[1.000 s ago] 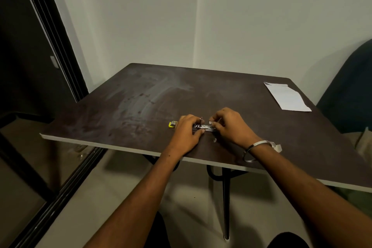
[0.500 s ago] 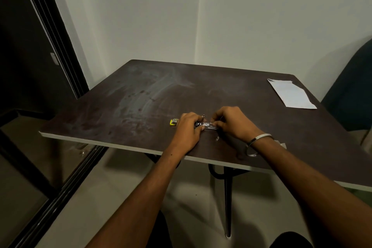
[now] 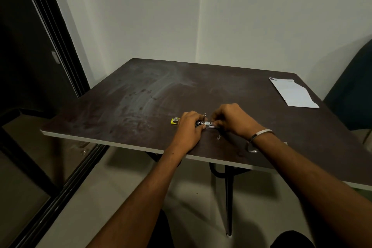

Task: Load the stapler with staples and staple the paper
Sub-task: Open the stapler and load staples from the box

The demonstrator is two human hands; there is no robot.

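Note:
A small metal stapler (image 3: pixel 207 123) lies on the dark table (image 3: pixel 141 96) near its front edge, mostly hidden between my two hands. My left hand (image 3: pixel 190 127) grips its left end. My right hand (image 3: pixel 233 119) pinches its right end with thumb and fingers; whether it holds staples I cannot tell. A yellow staple box (image 3: pixel 174 121) sits just left of my left hand. A tiny bright piece, perhaps staples (image 3: pixel 218 137), rests on the table below my right hand. White folded paper (image 3: pixel 291 93) lies at the far right of the table.
A wall corner stands behind the table. A dark door frame (image 3: pixel 56 36) runs down the left side. A dark chair (image 3: pixel 354 90) is at the right edge. A silver bangle (image 3: pixel 261 134) circles my right wrist. The table's front edge is close under my wrists.
Both hands stay on the stapler at the same spot. The view has tilted slightly, so the table and paper sit a little higher and further right in the frame.

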